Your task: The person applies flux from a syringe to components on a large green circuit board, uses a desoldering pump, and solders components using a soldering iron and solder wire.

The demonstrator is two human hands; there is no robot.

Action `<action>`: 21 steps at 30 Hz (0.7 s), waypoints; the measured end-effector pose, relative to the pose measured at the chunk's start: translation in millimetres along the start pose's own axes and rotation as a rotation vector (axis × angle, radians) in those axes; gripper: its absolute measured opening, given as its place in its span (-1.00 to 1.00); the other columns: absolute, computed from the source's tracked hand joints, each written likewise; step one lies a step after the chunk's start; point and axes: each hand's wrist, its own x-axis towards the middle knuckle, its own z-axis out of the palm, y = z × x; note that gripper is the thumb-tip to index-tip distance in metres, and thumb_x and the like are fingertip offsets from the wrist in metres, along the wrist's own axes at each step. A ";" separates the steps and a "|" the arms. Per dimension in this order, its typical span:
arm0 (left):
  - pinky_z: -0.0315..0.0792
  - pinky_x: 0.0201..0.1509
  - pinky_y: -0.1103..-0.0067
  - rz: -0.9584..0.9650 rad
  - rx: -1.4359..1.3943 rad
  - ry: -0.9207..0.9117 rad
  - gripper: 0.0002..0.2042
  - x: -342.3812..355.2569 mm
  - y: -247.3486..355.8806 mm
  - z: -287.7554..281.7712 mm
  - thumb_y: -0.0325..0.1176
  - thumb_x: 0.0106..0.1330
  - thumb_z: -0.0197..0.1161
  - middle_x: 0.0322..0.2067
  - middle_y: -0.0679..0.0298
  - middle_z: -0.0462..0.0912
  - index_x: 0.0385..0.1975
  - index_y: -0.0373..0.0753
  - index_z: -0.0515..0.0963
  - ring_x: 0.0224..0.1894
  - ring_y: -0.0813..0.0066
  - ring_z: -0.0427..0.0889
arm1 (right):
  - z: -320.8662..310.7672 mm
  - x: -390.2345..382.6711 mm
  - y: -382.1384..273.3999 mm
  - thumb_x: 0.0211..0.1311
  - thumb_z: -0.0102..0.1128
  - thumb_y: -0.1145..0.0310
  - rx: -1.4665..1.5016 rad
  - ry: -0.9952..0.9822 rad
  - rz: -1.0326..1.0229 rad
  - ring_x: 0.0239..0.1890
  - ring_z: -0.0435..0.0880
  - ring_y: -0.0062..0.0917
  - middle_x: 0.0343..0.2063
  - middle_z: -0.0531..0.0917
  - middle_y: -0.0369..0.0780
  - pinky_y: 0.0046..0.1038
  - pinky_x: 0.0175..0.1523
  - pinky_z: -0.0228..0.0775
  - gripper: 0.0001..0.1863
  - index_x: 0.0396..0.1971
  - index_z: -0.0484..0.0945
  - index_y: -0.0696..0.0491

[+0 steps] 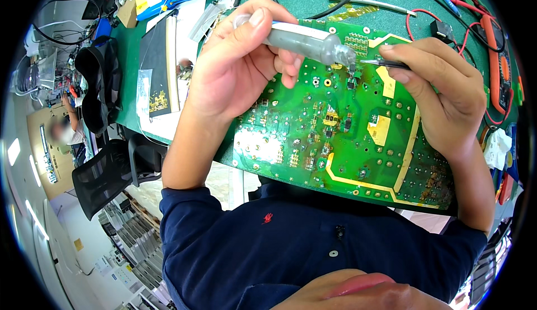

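My left hand grips a translucent syringe filled with grey stuff, held almost level over the green circuit board. Grey paste or a clump shows at its front end, above small components. My right hand pinches a thin dark pointed tool, apparently tweezers, whose tip lies close beside that front end; I cannot tell whether they touch. The board spreads beneath both hands at the bench's near edge, with gold-coloured strips and small parts on its face.
Behind the board, the green mat holds cables, yellow tape and a blue-and-yellow tool. An orange multimeter with leads and white tissue lie at right. Papers are at left, beyond them a black chair and another person.
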 end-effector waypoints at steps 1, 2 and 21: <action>0.35 -0.40 0.54 0.001 -0.002 -0.010 -0.66 0.4 -0.1 -0.1 -0.17 0.59 -0.18 -0.32 0.04 0.55 0.03 -0.35 0.36 -0.37 0.37 0.50 | 0.1 0.0 -0.3 0.13 0.30 0.68 -0.001 -0.002 -0.004 -0.34 0.67 -0.46 -0.33 0.70 -0.09 -0.56 -0.25 0.47 -0.75 -0.15 0.66 0.28; 0.35 -0.39 0.54 0.003 -0.003 -0.019 -0.66 0.6 -0.3 -0.1 -0.17 0.59 -0.18 -0.31 0.03 0.54 0.03 -0.35 0.36 -0.37 0.37 0.50 | 0.0 0.1 -0.9 0.13 0.29 0.68 -0.002 -0.004 -0.008 -0.34 0.67 -0.45 -0.33 0.70 -0.09 -0.55 -0.25 0.48 -0.76 -0.16 0.66 0.28; 0.37 -0.39 0.54 0.003 0.028 -0.006 -0.66 1.4 -3.7 2.0 -0.16 0.58 -0.14 -0.37 0.00 0.55 -0.01 -0.36 0.38 -0.43 0.38 0.50 | 1.9 -0.1 -3.0 0.15 0.31 0.63 0.005 -0.009 0.010 -0.34 0.68 -0.47 -0.33 0.71 -0.10 -0.57 -0.25 0.49 -0.76 -0.15 0.67 0.28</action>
